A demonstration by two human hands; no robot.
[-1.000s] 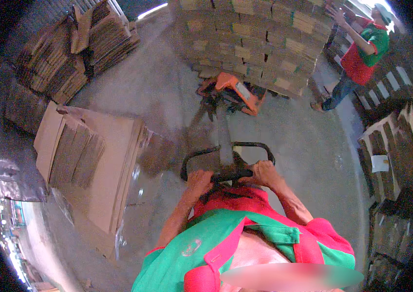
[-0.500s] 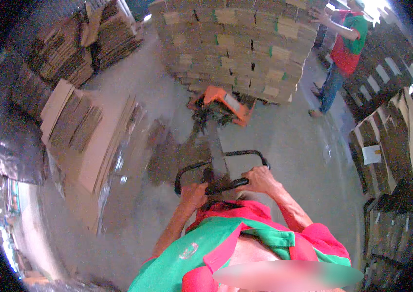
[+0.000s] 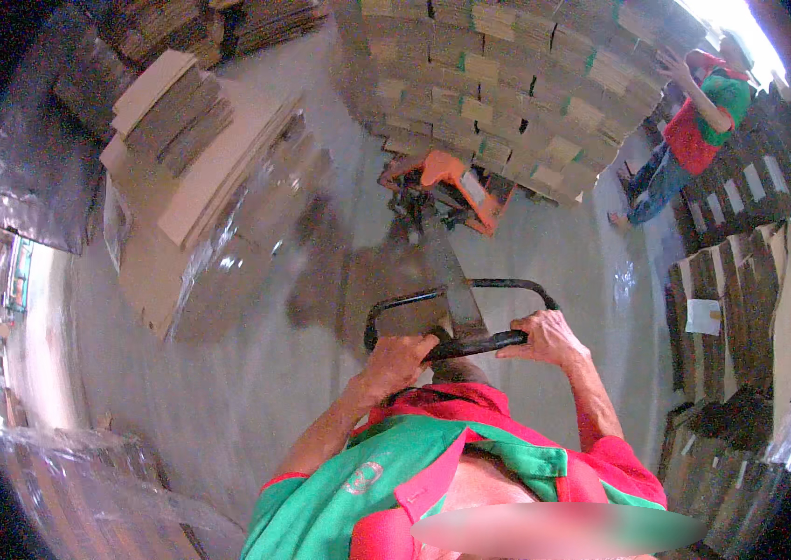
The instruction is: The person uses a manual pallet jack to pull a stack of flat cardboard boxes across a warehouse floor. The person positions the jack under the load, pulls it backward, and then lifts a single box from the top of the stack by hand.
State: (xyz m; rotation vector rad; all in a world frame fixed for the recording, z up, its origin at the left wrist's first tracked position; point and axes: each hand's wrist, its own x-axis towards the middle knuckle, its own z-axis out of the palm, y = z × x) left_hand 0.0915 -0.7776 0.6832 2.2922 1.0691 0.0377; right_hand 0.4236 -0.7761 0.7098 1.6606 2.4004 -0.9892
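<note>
**Two-handed hold on a handle (image 3: pixel 481 345)**

The black handle sits just below the centre of the frame. The left hand (image 3: pixel 402 362) and right hand (image 3: pixel 549 338) have their fingers curled around its near bar. Its shaft (image 3: pixel 444 261) runs up to an orange jack (image 3: pixel 442 169), upper centre, near a cardboard stack (image 3: pixel 507 98). Upper right, a co-worker (image 3: pixel 711 114) stands, one hand raised.
</note>
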